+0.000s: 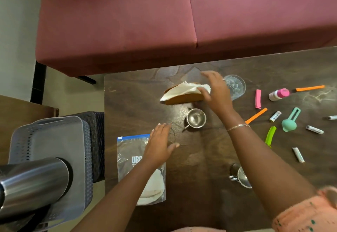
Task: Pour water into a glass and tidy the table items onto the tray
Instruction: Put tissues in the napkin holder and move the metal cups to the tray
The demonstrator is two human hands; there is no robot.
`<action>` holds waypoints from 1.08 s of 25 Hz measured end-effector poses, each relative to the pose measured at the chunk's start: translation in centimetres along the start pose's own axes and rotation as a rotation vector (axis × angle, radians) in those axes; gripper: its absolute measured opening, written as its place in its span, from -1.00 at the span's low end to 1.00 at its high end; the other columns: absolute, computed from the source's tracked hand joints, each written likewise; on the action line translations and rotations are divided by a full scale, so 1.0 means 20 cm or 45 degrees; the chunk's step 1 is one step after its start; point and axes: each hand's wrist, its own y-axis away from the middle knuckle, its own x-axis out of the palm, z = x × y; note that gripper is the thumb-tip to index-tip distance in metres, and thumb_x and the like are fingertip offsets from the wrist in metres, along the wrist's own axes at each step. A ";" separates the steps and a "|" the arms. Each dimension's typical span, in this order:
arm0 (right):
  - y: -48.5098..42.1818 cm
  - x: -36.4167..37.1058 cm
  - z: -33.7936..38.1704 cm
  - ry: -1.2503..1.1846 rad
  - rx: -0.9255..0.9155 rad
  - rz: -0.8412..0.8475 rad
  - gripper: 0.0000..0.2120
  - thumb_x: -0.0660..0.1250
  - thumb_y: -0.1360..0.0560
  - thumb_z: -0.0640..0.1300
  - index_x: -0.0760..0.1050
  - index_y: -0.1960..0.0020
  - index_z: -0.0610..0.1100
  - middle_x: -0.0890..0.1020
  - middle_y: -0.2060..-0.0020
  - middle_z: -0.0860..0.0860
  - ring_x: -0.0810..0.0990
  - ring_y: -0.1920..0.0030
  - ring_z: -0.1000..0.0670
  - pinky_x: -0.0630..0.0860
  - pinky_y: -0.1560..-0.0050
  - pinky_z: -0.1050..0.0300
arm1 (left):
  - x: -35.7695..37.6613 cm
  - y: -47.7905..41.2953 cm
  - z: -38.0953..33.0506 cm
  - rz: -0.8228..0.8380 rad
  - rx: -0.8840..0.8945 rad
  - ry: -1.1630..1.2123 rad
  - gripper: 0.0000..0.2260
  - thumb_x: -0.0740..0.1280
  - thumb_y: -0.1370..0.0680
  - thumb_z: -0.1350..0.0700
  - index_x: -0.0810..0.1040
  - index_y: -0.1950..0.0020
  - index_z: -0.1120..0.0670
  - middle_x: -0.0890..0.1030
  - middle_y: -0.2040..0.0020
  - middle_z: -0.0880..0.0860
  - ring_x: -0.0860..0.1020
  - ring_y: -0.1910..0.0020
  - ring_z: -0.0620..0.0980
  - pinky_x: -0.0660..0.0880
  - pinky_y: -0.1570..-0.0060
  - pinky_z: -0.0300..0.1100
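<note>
A clear glass (pixel 235 85) stands at the far side of the dark wooden table (pixel 200 151). Just left of it lies a wooden napkin holder (pixel 184 98) with white napkins (pixel 182 90). My right hand (pixel 216 91) rests on the holder's right end, thumb on the napkins, fingers apart. My left hand (pixel 160 144) hovers flat and open over the top of a clear zip bag (pixel 135 164). A grey tray (pixel 54 151) sits on a stool at the left, with a steel flask (pixel 34 182) lying across it.
A small steel cup (pixel 196 118) stands mid-table; another (pixel 240 176) is partly hidden under my right arm. Clips, small tubes, a pink-capped bottle (pixel 279 94) and a teal scoop (pixel 290 120) lie scattered on the right. A maroon sofa (pixel 182 18) runs behind the table.
</note>
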 end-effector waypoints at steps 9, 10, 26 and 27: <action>1.15 -0.39 -0.44 -0.661 1.229 -0.643 -0.69 0.30 -0.43 -0.43 0.49 0.15 -0.01 0.57 0.27 0.14 0.54 0.28 0.31 0.47 0.17 0.47 | 0.17 -0.25 -0.18 0.005 -0.286 0.402 -0.68 0.33 -0.52 0.10 0.45 -0.24 0.15 0.55 -0.04 0.10 0.49 -0.02 0.04 0.37 0.00 -0.18; 1.23 -0.37 -0.40 -0.780 1.323 -0.687 -0.70 0.29 -0.44 -0.44 0.49 0.17 -0.03 0.56 0.27 0.07 0.54 0.28 0.24 0.49 0.23 0.46 | 0.18 -0.27 -0.18 0.002 -0.327 0.426 -0.73 0.31 -0.53 0.11 0.46 -0.21 0.16 0.53 -0.01 0.08 0.47 0.00 0.02 0.37 0.00 -0.16; 1.25 0.12 -0.04 -2.004 1.997 -0.812 -0.90 0.23 -0.54 -0.26 0.49 0.03 -0.11 0.50 0.13 -0.03 0.51 0.13 0.03 0.47 0.01 0.15 | 0.23 0.03 -0.05 0.007 -0.610 0.925 -0.82 0.25 -0.55 0.28 0.56 -0.08 0.33 0.59 0.29 0.02 0.55 0.41 -0.21 0.45 0.40 -0.46; 1.24 0.13 -0.04 -1.938 1.996 -0.867 -0.90 0.21 -0.55 -0.23 0.50 0.07 -0.13 0.50 0.17 -0.04 0.50 0.16 0.04 0.49 0.02 0.17 | 0.22 0.06 -0.03 -0.002 -0.627 0.952 -0.82 0.25 -0.55 0.29 0.55 -0.09 0.34 0.62 0.30 0.04 0.54 0.36 -0.16 0.46 0.32 -0.41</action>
